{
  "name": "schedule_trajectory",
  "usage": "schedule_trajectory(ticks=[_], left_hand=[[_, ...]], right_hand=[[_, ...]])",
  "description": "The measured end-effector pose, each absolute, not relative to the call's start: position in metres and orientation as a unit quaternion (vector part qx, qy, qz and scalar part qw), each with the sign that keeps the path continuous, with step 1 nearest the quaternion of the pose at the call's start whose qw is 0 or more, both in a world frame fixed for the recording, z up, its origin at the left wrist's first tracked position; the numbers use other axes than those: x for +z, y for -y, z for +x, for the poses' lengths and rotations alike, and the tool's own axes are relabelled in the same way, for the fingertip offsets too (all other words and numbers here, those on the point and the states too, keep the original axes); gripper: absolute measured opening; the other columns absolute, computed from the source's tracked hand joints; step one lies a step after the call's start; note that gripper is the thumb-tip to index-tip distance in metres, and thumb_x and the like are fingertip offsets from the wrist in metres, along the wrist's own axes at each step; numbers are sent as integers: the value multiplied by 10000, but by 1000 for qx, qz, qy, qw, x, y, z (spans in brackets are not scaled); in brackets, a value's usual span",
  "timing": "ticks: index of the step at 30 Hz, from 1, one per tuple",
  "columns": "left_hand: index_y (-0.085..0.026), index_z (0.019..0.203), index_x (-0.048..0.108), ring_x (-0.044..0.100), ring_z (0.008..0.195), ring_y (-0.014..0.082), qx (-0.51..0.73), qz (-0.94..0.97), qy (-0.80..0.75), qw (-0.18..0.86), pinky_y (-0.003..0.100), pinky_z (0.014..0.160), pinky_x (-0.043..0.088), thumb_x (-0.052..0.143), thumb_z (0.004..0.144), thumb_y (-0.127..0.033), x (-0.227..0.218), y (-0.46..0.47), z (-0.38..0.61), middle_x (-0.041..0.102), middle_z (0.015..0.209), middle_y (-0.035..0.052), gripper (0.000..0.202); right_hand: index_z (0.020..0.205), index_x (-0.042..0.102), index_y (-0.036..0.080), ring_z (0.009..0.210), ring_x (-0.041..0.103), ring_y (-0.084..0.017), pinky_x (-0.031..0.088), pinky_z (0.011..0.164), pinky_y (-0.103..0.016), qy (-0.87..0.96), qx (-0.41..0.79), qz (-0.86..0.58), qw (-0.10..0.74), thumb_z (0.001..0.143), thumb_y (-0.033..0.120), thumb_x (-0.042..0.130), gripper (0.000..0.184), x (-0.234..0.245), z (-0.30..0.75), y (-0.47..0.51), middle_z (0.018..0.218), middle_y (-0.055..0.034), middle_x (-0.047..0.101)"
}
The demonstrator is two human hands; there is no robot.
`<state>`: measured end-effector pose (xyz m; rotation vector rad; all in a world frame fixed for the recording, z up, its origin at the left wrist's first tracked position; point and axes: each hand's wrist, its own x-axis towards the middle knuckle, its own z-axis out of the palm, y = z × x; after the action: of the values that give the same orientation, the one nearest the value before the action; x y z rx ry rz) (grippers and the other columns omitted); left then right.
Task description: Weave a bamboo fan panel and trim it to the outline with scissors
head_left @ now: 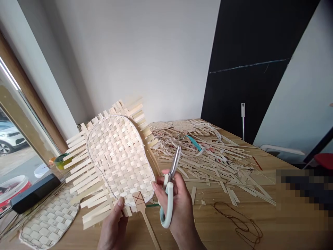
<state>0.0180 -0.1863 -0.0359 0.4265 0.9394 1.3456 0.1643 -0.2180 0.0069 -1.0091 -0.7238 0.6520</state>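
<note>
A fan woven from pale flat strips [119,156] is held up in front of me, tilted. A stitched outline runs round its weave, and uneven strip ends stick out beyond it on the left, top and upper right. Its thin wooden handle [149,225] points down, joined to the weave by a crossed dark thread. My left hand [114,222] grips the lower left edge, thumb in front. In my right hand [179,201] are scissors [169,194] with pale green handles, blades together and pointing up. Fingers of that hand also touch the fan's lower right edge.
Loose cut strips [213,170] cover much of the wooden table [208,229], with more woven pieces [182,125] behind. Brown cord [241,222] lies at front right. At left are another woven piece [49,218], a black box [35,192] and a red-and-white tub [15,189].
</note>
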Motion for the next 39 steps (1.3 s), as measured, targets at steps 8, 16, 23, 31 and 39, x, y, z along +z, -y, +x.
schedule_trajectory(ticks=[8, 16, 23, 31, 39], left_hand=[[-190, 1072, 621, 677, 826, 183, 619, 187, -386, 658, 210, 677, 554, 627, 731, -38, -30, 195, 30, 713, 885, 35, 373], [-182, 1041, 627, 674, 661, 170, 646, 175, -348, 656, 194, 538, 548, 656, 675, 9, -24, 196, 42, 706, 799, 37, 414], [-159, 791, 664, 666, 654, 181, 630, 185, -326, 681, 232, 564, 548, 726, 630, -61, -31, 190, 40, 701, 750, 27, 199], [-187, 839, 708, 637, 926, 241, 601, 248, -254, 716, 273, 747, 525, 728, 683, -259, -31, 200, 31, 701, 933, 83, 173], [-199, 975, 691, 613, 989, 288, 563, 283, -234, 740, 369, 808, 500, 784, 611, -327, -33, 206, 24, 673, 1024, 114, 397]], right_hand=[[949, 563, 224, 549, 579, -115, 500, 500, -186, 332, 303, -427, 785, 671, 400, 704, 359, -1, 161, 210, 673, 28, 571], [947, 578, 222, 547, 553, -114, 496, 523, -198, 390, 254, -428, 775, 692, 379, 689, 320, 10, 167, 211, 677, 28, 547], [910, 576, 216, 582, 562, -128, 505, 556, -227, 362, 326, -421, 766, 615, 395, 750, 386, 20, 180, 211, 671, 32, 559], [960, 538, 216, 498, 465, -73, 398, 424, -159, 324, 376, -432, 753, 531, 384, 812, 536, 18, 198, 210, 655, 67, 524], [913, 559, 225, 501, 453, -72, 395, 419, -153, 296, 362, -461, 754, 475, 377, 817, 530, 5, 213, 203, 641, 78, 502]])
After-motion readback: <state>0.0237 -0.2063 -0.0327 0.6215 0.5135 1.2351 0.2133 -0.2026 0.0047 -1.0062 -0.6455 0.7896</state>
